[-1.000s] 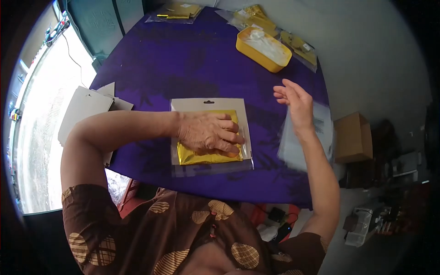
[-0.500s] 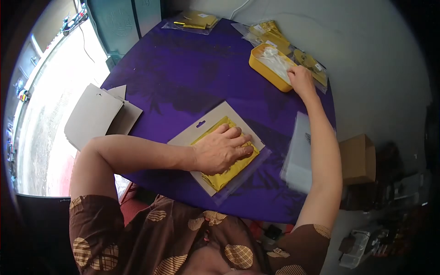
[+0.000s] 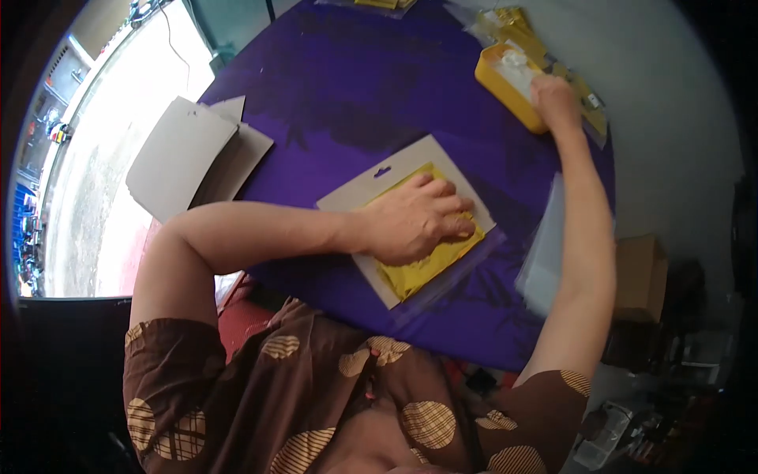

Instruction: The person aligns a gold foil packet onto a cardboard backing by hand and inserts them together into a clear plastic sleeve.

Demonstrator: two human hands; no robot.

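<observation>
My left hand (image 3: 414, 219) lies over a yellow-gold foil packet (image 3: 418, 274), palm down with the fingers a little bent and apart. Beneath the foil is a grey-white card (image 3: 334, 198) with a hanging slot, and a clear plastic sleeve (image 3: 454, 276) sticks out along its lower right side. At the far right, my right hand (image 3: 556, 103) reaches into the near end of a yellow tray (image 3: 503, 88), its fingers drawn together. White material (image 3: 515, 63) sits in the tray. Whatever those fingertips pinch, if anything, is hidden.
A stack of grey cards (image 3: 181, 154) stands at the table's left edge. Clear plastic sleeves (image 3: 541, 257) lie by my right forearm, near an open cardboard box (image 3: 639, 276). Gold packets (image 3: 517, 30) in clear bags lie behind the tray on the purple tablecloth (image 3: 347, 87).
The view has shifted, so the table and everything on it appear higher and farther right. My left hand stays on the foil packet; my right hand remains at the tray's near end.
</observation>
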